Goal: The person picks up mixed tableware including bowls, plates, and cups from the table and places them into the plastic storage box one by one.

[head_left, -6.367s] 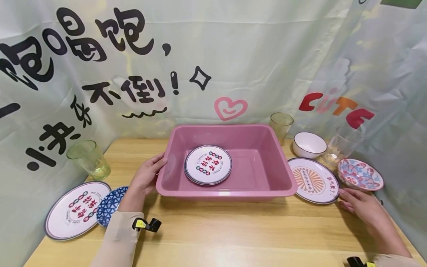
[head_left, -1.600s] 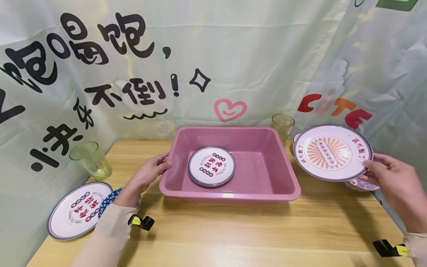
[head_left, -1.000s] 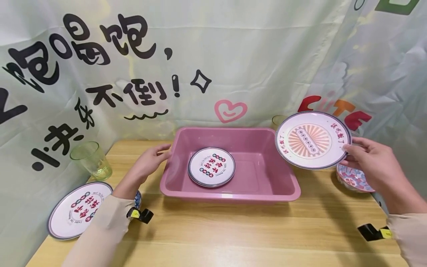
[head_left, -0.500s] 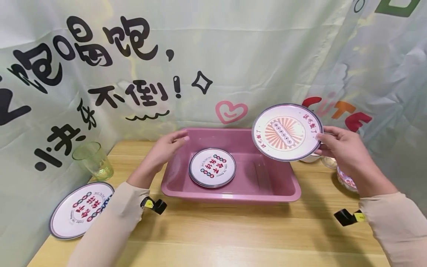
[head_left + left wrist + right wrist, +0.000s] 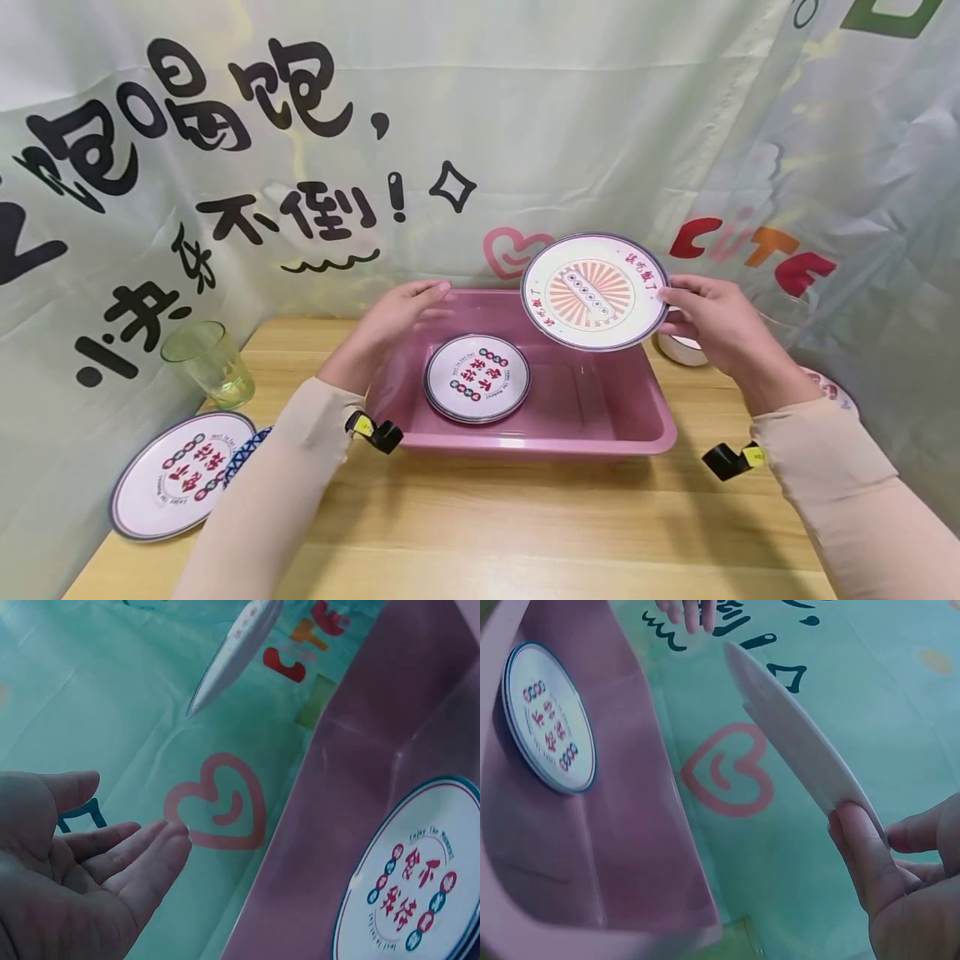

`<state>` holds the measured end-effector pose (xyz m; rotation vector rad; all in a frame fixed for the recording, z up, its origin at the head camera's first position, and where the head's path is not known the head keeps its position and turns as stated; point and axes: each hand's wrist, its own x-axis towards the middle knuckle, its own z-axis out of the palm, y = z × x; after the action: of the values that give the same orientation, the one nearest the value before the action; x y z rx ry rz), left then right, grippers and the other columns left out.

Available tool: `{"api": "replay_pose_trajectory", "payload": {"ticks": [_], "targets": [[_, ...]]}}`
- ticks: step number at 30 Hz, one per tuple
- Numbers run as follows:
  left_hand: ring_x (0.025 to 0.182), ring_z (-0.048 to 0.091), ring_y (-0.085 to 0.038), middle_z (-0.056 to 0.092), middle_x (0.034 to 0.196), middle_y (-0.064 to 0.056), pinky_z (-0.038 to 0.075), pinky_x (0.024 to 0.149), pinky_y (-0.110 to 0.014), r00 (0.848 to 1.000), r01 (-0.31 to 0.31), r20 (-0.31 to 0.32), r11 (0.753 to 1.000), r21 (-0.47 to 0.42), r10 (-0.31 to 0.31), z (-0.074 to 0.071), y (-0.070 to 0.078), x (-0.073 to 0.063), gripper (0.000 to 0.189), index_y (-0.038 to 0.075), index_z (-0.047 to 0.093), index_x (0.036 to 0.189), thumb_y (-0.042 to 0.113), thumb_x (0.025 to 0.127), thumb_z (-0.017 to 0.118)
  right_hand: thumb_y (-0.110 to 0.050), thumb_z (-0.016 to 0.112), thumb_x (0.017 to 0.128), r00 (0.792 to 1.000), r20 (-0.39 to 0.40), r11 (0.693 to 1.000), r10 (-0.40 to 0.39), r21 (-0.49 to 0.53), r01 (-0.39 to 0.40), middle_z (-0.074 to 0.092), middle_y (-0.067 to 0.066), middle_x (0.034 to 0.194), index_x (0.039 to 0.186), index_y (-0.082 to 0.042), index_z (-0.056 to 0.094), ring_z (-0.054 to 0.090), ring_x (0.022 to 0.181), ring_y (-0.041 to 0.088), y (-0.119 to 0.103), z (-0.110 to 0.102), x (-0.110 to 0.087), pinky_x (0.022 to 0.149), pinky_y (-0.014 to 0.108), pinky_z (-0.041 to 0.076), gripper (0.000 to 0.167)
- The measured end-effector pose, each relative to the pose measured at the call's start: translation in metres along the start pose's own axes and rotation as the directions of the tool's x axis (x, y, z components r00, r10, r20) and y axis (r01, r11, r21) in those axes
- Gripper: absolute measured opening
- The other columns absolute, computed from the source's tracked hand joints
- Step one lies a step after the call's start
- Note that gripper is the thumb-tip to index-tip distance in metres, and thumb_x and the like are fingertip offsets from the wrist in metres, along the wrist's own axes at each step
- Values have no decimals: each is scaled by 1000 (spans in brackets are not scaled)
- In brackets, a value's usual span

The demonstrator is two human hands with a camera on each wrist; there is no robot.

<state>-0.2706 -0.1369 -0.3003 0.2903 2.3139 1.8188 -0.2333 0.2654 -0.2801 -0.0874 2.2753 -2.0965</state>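
A round white plate (image 5: 595, 292) with an orange sunburst print hangs over the back right part of the pink basin (image 5: 525, 443). My right hand (image 5: 716, 321) pinches its right rim, thumb on top and fingers beneath, as the right wrist view also shows. My left hand (image 5: 397, 325) is above the basin's left side, its fingers loosely extended and holding nothing; in the left wrist view the palm (image 5: 82, 900) faces up, apart from the plate. Inside the basin, on the left, lies a small stack of white plates (image 5: 477, 378) with red lettering.
At left stand a green glass (image 5: 210, 367), a lettered plate (image 5: 176, 475) and a blue patterned bowl (image 5: 246, 454), partly behind my left sleeve. Right of the basin are a white bowl (image 5: 684, 350), a clear glass (image 5: 783, 310) and a patterned bowl (image 5: 832, 390), partly hidden by my right arm.
My right hand has picked up the sunburst plate from the table at right and carried it left over the basin. My left hand has let go of the basin's rim and moved rightward above it.
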Motion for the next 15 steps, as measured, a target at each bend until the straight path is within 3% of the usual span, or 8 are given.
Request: {"api": "replay_pose_trajectory", "payload": {"ticks": [4, 8, 15], "targets": [[115, 60, -32, 62, 128, -16, 45, 102, -45, 1000, 1, -1, 997, -81, -1, 5, 1, 11, 48, 4, 52, 138, 34, 101, 55, -15, 58, 99, 1000, 26, 997, 10, 71, -12, 63, 1, 93, 146, 13, 28, 67, 74, 11, -2, 11, 9, 66, 22, 57, 63], [112, 62, -33, 62, 127, -20, 51, 95, -42, 1000, 13, -3, 989, -148, -13, 12, 2, 21, 48, 1, 53, 135, 33, 100, 56, -14, 57, 99, 999, 44, 998, 21, 65, -24, 64, 2, 92, 142, 13, 33, 67, 74, 11, -2, 21, 16, 67, 23, 57, 56], [110, 63, -33, 61, 127, -21, 49, 98, -43, 997, 65, -7, 945, -319, -71, 22, 3, 38, 52, -4, 46, 140, 29, 101, 55, -12, 56, 100, 993, 79, 988, 88, 123, -98, 63, 4, 94, 140, 10, 37, 65, 77, 11, 2, 38, 33, 72, 25, 58, 50]]}}
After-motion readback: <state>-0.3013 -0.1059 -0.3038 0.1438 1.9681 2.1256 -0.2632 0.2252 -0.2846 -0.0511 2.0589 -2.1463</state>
